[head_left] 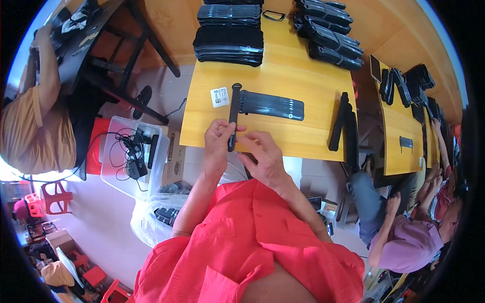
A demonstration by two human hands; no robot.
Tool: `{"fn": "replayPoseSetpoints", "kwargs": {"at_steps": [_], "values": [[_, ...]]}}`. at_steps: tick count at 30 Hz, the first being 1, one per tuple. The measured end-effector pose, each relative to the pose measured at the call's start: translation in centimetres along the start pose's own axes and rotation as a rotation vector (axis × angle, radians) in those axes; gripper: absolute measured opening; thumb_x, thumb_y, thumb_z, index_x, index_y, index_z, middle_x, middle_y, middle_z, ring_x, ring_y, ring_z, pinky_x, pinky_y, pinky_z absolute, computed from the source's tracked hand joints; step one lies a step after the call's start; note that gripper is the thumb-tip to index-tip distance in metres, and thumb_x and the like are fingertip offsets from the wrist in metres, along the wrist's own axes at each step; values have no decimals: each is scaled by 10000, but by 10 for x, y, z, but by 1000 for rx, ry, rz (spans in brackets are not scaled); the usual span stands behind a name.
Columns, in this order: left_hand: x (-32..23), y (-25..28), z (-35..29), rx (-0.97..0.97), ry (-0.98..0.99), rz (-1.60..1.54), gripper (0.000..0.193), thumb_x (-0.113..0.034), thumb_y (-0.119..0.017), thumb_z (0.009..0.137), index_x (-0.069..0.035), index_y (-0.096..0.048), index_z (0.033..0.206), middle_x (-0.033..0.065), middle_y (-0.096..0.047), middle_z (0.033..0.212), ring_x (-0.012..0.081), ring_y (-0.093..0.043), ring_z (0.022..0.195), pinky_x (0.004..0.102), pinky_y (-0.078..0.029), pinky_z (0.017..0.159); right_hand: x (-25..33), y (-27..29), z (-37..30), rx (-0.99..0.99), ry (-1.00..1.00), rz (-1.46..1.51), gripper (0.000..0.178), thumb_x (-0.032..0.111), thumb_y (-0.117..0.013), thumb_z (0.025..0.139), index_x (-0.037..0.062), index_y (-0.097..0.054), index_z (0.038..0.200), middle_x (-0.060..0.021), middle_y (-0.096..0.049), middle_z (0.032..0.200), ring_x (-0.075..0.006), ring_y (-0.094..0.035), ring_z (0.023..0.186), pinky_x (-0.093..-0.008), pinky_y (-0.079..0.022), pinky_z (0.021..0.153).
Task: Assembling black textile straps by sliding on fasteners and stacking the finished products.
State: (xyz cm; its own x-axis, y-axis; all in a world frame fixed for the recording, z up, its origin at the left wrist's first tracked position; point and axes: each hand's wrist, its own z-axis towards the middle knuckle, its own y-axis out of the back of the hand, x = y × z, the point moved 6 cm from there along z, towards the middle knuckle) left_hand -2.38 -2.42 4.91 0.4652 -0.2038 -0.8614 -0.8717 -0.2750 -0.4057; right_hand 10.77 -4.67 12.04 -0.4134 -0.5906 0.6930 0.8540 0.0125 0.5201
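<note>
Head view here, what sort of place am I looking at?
Probably a small workshop or packing room: bundled stacks of black pieces sit on a yellow table, similar black bundles lie on a second table, and a person in a purple shirt is beside it.

1 held strap [235, 105], 1 lbl [220, 97] on nr tbl [293, 78], 1 clr bin [162, 162]
</note>
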Motion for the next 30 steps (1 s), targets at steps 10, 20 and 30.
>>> {"fn": "replayPoseSetpoints", "kwargs": {"at_steps": [10, 20, 30], "values": [[-15, -12, -27, 17, 57, -30, 142, -197, -490, 919, -85, -441, 992, 113, -647, 981, 96, -598, 746, 191, -468, 610, 9, -3, -2, -112, 197, -104, 297, -37, -691, 600, 37, -648, 884, -110, -606, 842, -241, -605, 712, -296, -505, 600], [-4, -16, -52, 42, 156, -461, 206, -262, -473, 931, -109, -443, 1066, 101, -572, 1115, 138, -599, 859, 225, -492, 705, -17, 6, -1, -354, -313, 428, 175, -54, -665, 700, 12, -659, 862, -106, -620, 838, -168, -596, 720, -226, -466, 608], [0, -13, -42, 212, 149, -294, 261, -212, -508, 913, -24, -557, 1087, 62, -623, 970, 133, -604, 837, 271, -492, 750, -5, 10, 1, -188, -208, 367, 214, -49, -674, 692, 18, -678, 895, -81, -582, 819, -144, -566, 688, -218, -462, 535]]}}
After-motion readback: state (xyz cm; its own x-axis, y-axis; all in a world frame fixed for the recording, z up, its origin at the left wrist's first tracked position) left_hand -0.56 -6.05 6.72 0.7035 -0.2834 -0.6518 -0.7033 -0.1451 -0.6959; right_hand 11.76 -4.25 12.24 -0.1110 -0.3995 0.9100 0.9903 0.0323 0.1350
